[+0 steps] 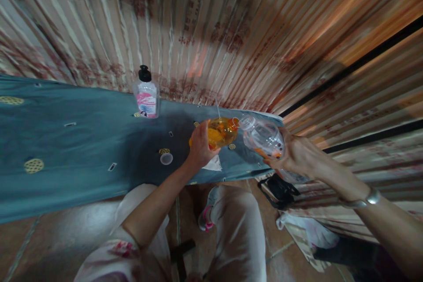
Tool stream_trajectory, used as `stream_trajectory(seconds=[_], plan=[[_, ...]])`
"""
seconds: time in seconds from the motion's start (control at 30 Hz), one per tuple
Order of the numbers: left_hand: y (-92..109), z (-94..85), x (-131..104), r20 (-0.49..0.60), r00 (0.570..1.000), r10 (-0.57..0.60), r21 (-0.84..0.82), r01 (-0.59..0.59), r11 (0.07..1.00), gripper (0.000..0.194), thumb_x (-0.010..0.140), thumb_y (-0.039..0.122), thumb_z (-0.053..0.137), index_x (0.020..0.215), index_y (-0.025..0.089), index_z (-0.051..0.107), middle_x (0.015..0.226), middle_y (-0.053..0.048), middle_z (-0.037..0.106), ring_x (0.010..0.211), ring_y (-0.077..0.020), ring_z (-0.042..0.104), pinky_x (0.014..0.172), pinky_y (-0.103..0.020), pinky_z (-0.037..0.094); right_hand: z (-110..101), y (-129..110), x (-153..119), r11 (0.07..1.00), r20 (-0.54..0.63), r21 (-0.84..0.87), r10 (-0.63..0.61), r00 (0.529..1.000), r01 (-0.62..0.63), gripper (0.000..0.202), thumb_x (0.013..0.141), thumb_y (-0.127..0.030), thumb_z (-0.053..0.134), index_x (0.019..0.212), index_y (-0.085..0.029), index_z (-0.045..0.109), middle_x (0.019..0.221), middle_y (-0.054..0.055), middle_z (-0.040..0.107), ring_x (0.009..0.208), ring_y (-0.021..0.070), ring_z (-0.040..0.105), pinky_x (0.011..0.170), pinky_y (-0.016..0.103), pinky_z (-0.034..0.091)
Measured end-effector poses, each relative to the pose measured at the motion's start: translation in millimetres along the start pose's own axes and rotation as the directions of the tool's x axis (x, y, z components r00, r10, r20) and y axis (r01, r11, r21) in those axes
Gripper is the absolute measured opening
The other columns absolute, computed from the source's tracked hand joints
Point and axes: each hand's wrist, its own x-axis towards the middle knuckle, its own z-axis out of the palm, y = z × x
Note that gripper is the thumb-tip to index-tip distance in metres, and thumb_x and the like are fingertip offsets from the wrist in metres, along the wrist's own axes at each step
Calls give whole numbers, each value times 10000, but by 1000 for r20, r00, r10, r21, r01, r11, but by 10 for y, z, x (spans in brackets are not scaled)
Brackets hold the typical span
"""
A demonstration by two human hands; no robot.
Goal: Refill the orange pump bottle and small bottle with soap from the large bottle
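Observation:
My left hand (201, 144) is wrapped round a bottle of orange-yellow liquid (222, 132), which is tilted with its neck to the right. My right hand (293, 153) grips a clear plastic bottle (264, 138), its neck pointing left. The two bottle mouths meet or nearly meet above the right part of the blue cloth; whether they touch cannot be made out. A small clear cap (166, 158) lies on the cloth, left of my left hand. Something white (214, 164) is partly visible below that hand.
A clear bottle with a black top and pink label (146, 100) stands at the back of the blue cloth (82, 141). Pleated curtains (172, 22) rise behind. A black strapped item (279, 190) and a white cloth (310, 227) lie to the lower right.

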Motion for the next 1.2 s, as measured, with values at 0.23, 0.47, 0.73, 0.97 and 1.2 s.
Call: stream_trajectory(seconds=[0.23,0.47,0.73,0.97,1.2], plan=[[2,-13,6,17,1000,-7,-17,7,1000,1097,590,192,831,1486,193,198,1403,-178,496,1294,-347,496,1105,-534,383,-10,-7,-7,1000,-27,-9,-19,999,19,616,792,-535,607,1212,-96,508,667,60,681,604,267,697,510,271,408],[-11,-1,6,4,1000,15,-5,-15,1000,1129,570,191,849,1484,199,186,1398,-185,497,1278,-358,509,1088,-545,401,-19,-11,-4,1000,-34,-6,-19,999,18,592,763,-514,638,1184,-116,517,643,38,666,577,261,690,498,265,401],[0,-4,9,-7,1000,18,4,-18,1000,1114,586,195,836,1484,219,177,1387,-173,502,1270,-354,518,1085,-543,407,-7,8,-2,999,-37,15,-43,998,44,573,778,-540,626,1159,-125,520,610,18,649,537,244,661,489,270,389],[0,-2,15,0,1000,-5,-9,5,1000,1112,559,186,852,1470,199,214,1380,-183,498,1269,-362,513,1089,-547,400,8,13,12,999,-40,-32,-26,999,25,697,777,-574,622,1262,-95,477,603,24,650,570,279,684,493,280,393],[-1,-14,11,8,1000,15,8,-15,1000,1121,572,196,851,1472,204,184,1385,-180,492,1271,-367,512,1085,-542,409,-31,-15,3,999,-24,7,-32,999,32,597,777,-527,633,1196,-121,505,692,52,695,633,271,707,532,273,427]])
